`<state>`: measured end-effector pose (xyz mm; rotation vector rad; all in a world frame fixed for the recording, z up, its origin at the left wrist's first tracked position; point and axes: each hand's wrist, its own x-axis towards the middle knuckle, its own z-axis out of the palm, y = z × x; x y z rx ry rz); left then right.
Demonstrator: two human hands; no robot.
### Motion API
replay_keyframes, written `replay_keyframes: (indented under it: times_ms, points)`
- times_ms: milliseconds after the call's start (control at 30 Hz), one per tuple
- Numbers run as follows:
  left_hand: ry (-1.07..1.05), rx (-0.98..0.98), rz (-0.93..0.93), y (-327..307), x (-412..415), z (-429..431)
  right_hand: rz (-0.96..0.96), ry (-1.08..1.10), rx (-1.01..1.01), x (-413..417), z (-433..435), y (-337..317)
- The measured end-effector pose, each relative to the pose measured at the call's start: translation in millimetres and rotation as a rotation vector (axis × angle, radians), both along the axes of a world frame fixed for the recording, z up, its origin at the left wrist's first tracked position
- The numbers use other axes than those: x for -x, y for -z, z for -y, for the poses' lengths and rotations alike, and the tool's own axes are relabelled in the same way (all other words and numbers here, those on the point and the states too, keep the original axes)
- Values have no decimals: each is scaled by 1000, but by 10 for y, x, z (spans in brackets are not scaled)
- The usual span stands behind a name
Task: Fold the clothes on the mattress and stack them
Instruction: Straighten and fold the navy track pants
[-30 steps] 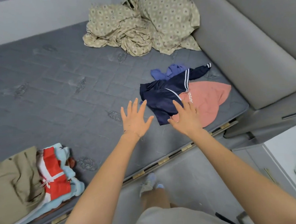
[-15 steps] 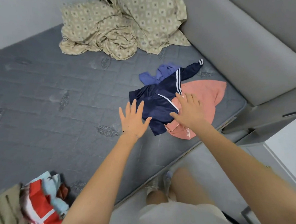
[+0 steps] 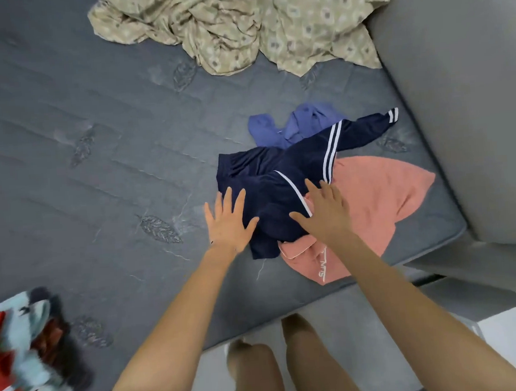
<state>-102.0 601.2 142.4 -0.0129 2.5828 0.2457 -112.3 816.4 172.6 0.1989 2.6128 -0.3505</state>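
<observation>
Here both hands [image 3: 278,221] (fingers [image 3: 313,189] spread) over navy jacket [image 3: 275,179].

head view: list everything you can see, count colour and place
mattress: 1, grey quilted, fills most of the view
patterned bedding: 1 crumpled heap, beige, far end of mattress
navy jacket: 1, navy with white stripes, right part of mattress
blue garment: 1, blue, partly under the jacket
pink garment: 1, salmon pink, partly under the jacket
clothes pile: 1, red and light blue, lower left, blurred
padded panel: 1, grey, right of mattress
legs: 2, bottom centre
left hand: open, at jacket's left edge
right hand: open, over jacket and pink garment
</observation>
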Motion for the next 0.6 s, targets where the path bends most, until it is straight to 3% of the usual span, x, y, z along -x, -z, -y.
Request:
replay_keyframes:
  times_ms: [267,433,600]
  points:
    - [-420,-192,84,921,460,-38,91,-64,49,591,-14,984]
    - [-731,-365,6,1501,844,161,9,-129,91,1084,73,1543]
    - [-861,-545,-89,1907,1082,276,-120,-295,150,1553,331,1955]
